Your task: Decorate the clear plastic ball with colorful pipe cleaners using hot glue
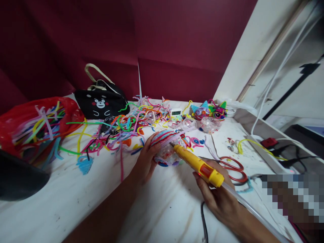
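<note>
Ball [169, 154], clear-sided with striped fuzzy stems across its top, sits over the middle of the table [162, 206], clasped by the left grip [146, 155]; whether its underside touches the surface I cannot tell. The right grip [220, 194] is wrapped around a yellow glue gun [193, 161], its nozzle at the ball's near side. Likeliest trouble: a slip of that tip could burn the left fingers, so near it, or soften thin plastic if it lingers. The smooth ball might also roll under uneven pressure, smearing glue. Farther out, the long glue stick [253, 210] trailing behind could snag, the black cord [204, 219] could tug, and the red-handled scissors [220, 162] could be knocked.
</note>
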Demonstrator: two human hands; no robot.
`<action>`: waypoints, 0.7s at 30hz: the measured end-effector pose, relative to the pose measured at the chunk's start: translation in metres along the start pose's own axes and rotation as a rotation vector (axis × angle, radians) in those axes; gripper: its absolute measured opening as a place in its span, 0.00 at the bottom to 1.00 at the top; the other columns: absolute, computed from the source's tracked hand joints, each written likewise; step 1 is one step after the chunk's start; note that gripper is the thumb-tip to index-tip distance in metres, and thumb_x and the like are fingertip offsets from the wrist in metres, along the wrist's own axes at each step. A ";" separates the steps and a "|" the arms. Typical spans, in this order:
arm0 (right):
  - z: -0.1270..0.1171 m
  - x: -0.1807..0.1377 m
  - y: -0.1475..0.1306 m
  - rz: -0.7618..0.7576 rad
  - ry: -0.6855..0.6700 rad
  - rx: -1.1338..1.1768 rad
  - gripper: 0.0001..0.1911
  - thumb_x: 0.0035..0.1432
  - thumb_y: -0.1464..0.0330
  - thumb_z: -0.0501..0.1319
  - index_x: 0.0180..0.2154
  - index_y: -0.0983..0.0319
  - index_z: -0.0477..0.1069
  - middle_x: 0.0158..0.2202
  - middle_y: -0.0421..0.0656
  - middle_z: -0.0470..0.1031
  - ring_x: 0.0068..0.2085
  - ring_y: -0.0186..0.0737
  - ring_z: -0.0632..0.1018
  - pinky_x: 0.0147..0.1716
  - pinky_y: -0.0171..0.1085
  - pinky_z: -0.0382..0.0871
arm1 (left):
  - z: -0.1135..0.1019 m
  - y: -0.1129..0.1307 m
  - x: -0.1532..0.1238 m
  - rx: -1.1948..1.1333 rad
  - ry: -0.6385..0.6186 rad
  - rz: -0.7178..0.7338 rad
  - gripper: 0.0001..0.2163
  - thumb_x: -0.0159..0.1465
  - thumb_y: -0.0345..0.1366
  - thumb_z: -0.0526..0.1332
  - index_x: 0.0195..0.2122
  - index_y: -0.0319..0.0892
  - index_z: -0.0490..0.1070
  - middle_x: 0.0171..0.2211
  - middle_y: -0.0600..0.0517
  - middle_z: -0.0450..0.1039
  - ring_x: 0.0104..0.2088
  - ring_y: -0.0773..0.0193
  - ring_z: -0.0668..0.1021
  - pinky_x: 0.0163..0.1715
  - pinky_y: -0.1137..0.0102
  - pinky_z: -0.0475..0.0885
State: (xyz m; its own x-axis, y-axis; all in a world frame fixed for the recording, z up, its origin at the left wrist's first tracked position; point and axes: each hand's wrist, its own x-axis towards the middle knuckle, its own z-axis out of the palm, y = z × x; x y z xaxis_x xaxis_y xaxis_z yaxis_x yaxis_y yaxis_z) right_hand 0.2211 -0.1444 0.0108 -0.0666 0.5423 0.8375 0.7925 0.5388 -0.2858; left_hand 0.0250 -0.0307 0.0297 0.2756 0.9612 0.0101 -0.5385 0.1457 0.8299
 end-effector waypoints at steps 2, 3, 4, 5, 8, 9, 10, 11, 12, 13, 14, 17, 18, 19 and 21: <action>0.000 -0.001 0.000 0.006 -0.003 -0.005 0.21 0.61 0.76 0.60 0.56 0.60 0.66 0.47 0.49 0.76 0.41 0.47 0.78 0.37 0.45 0.75 | 0.000 0.000 0.000 0.003 0.008 -0.013 0.30 0.57 0.40 0.71 0.61 0.48 0.69 0.55 0.49 0.76 0.53 0.49 0.77 0.43 0.65 0.77; 0.000 0.000 -0.001 0.010 -0.012 -0.006 0.21 0.62 0.75 0.60 0.56 0.59 0.65 0.47 0.49 0.76 0.40 0.47 0.79 0.36 0.45 0.75 | 0.000 0.000 0.000 0.011 0.010 -0.016 0.29 0.57 0.40 0.71 0.61 0.49 0.69 0.55 0.49 0.76 0.53 0.50 0.77 0.42 0.65 0.77; 0.000 0.000 -0.002 0.014 -0.016 -0.006 0.22 0.62 0.74 0.60 0.57 0.59 0.64 0.47 0.49 0.77 0.39 0.47 0.79 0.34 0.45 0.75 | -0.001 -0.001 0.000 0.018 0.008 -0.016 0.29 0.58 0.40 0.70 0.61 0.49 0.69 0.55 0.49 0.76 0.53 0.50 0.77 0.42 0.65 0.77; 0.000 0.001 -0.003 0.020 -0.017 -0.004 0.22 0.63 0.73 0.60 0.57 0.58 0.64 0.46 0.49 0.77 0.38 0.47 0.79 0.33 0.44 0.75 | -0.001 -0.001 0.001 0.020 0.003 -0.013 0.29 0.58 0.39 0.70 0.61 0.48 0.69 0.56 0.49 0.76 0.53 0.50 0.78 0.42 0.65 0.77; 0.000 0.004 -0.005 0.003 -0.012 -0.009 0.22 0.63 0.72 0.59 0.58 0.58 0.63 0.47 0.49 0.78 0.35 0.46 0.80 0.31 0.44 0.76 | -0.002 -0.003 0.002 0.015 -0.006 -0.009 0.28 0.59 0.38 0.69 0.61 0.48 0.69 0.56 0.49 0.76 0.53 0.51 0.78 0.46 0.64 0.77; -0.001 0.005 -0.006 -0.006 -0.013 -0.011 0.23 0.63 0.72 0.59 0.59 0.58 0.62 0.47 0.49 0.78 0.35 0.46 0.80 0.31 0.44 0.76 | -0.003 -0.004 0.002 0.014 -0.002 -0.010 0.28 0.59 0.38 0.69 0.61 0.48 0.69 0.56 0.49 0.76 0.53 0.51 0.78 0.46 0.64 0.77; -0.001 0.005 -0.006 -0.011 -0.017 -0.009 0.23 0.63 0.73 0.59 0.59 0.58 0.62 0.47 0.49 0.78 0.35 0.46 0.80 0.31 0.44 0.76 | -0.002 -0.004 0.002 0.015 0.002 -0.013 0.27 0.59 0.38 0.69 0.61 0.48 0.69 0.55 0.49 0.76 0.53 0.52 0.78 0.45 0.65 0.77; -0.002 0.006 -0.007 -0.009 -0.015 -0.003 0.23 0.63 0.73 0.59 0.59 0.57 0.62 0.47 0.49 0.78 0.35 0.46 0.80 0.30 0.44 0.76 | -0.002 -0.004 0.001 0.019 0.005 -0.015 0.27 0.59 0.38 0.69 0.61 0.48 0.69 0.55 0.49 0.76 0.52 0.52 0.78 0.44 0.65 0.77; -0.003 0.007 -0.007 -0.005 -0.016 0.004 0.23 0.64 0.73 0.58 0.59 0.56 0.62 0.47 0.48 0.78 0.35 0.47 0.80 0.29 0.44 0.76 | -0.001 -0.003 0.001 0.025 0.003 -0.018 0.27 0.59 0.38 0.69 0.61 0.48 0.69 0.55 0.49 0.76 0.51 0.53 0.79 0.43 0.66 0.77; -0.003 0.008 -0.008 -0.002 -0.018 0.008 0.23 0.64 0.74 0.57 0.59 0.55 0.61 0.47 0.48 0.79 0.35 0.47 0.80 0.29 0.44 0.76 | -0.001 -0.002 0.001 0.034 -0.001 -0.021 0.28 0.59 0.38 0.69 0.61 0.48 0.69 0.54 0.49 0.77 0.49 0.54 0.79 0.42 0.67 0.77; -0.004 0.009 -0.008 -0.005 -0.023 0.008 0.24 0.64 0.75 0.57 0.59 0.55 0.61 0.47 0.48 0.79 0.35 0.47 0.80 0.29 0.44 0.77 | 0.001 -0.002 0.000 0.046 -0.006 -0.025 0.28 0.59 0.39 0.69 0.61 0.48 0.69 0.54 0.49 0.77 0.48 0.54 0.80 0.40 0.67 0.78; -0.005 0.011 -0.006 -0.042 -0.013 0.021 0.23 0.63 0.75 0.58 0.59 0.57 0.62 0.45 0.49 0.79 0.35 0.48 0.81 0.31 0.45 0.77 | 0.006 0.002 -0.001 0.087 -0.015 -0.031 0.28 0.60 0.41 0.68 0.62 0.49 0.68 0.51 0.49 0.78 0.43 0.56 0.81 0.33 0.70 0.77; -0.005 0.012 -0.005 -0.038 -0.012 0.031 0.23 0.63 0.74 0.58 0.59 0.58 0.61 0.45 0.49 0.78 0.36 0.49 0.81 0.31 0.46 0.77 | 0.008 0.004 0.000 0.098 -0.018 -0.032 0.28 0.60 0.41 0.68 0.62 0.49 0.68 0.51 0.50 0.78 0.43 0.56 0.81 0.31 0.71 0.77; -0.005 0.013 -0.003 -0.026 0.001 0.042 0.22 0.64 0.73 0.59 0.58 0.58 0.61 0.44 0.50 0.78 0.36 0.49 0.81 0.31 0.46 0.77 | 0.011 0.006 0.001 0.107 -0.022 -0.031 0.28 0.60 0.41 0.68 0.62 0.50 0.67 0.51 0.50 0.78 0.43 0.56 0.81 0.30 0.71 0.77; -0.005 0.015 0.000 -0.012 0.031 0.055 0.22 0.64 0.72 0.59 0.58 0.58 0.62 0.44 0.50 0.78 0.37 0.50 0.80 0.30 0.46 0.77 | 0.019 0.011 0.003 0.130 -0.024 -0.030 0.29 0.60 0.42 0.68 0.63 0.50 0.67 0.52 0.50 0.78 0.44 0.55 0.81 0.31 0.70 0.78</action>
State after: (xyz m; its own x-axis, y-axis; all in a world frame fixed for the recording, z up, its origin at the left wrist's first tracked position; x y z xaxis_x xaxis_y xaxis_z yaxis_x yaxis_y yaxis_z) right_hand 0.2232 -0.1394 0.0261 -0.0565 0.5158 0.8548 0.7569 0.5805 -0.3002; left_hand 0.0349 -0.0302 0.0498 0.3102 0.9507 -0.0034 -0.4229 0.1412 0.8951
